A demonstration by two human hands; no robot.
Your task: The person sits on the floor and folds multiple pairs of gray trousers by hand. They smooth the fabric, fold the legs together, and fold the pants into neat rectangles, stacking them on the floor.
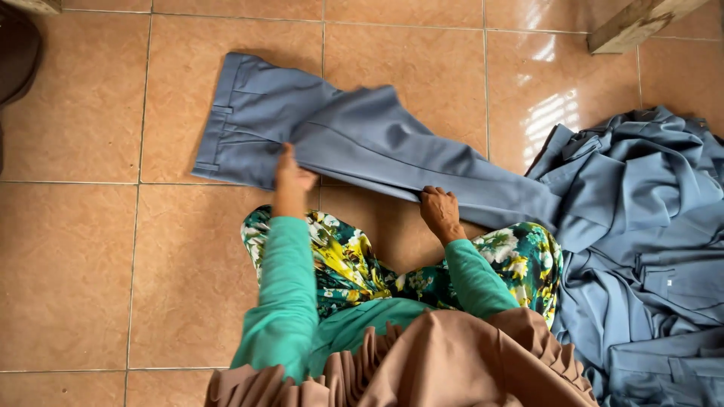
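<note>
Item one: grey-blue trousers (362, 139), spread flat on the tiled floor (75, 226) just ahead of my knees, waistband toward the upper left, legs running down to the right, where the far end meets the heap of clothing.

Item two: my left hand (292, 175), resting on the trousers near the seat, just below the waistband. Fingers lie close together and pressed down on the cloth; whether any fold is pinched beneath them I cannot tell from this angle.

Item three: my right hand (440, 211), at the lower edge of the trouser leg, fingers curled over that edge and closed on the fabric.

Item four: green sleeves (283, 294), one on each of my arms, reaching forward from a brown pleated garment (445, 362).

Item five: floral cloth (347, 264) in green, yellow and white, covering my knees just behind the trousers.

Item six: heap of grey-blue garments (648, 241), same colour as the trousers, crumpled at my right and touching the trouser leg.

Item seven: wooden block (633, 22), upper right on the tiles, well apart from both hands.
</note>
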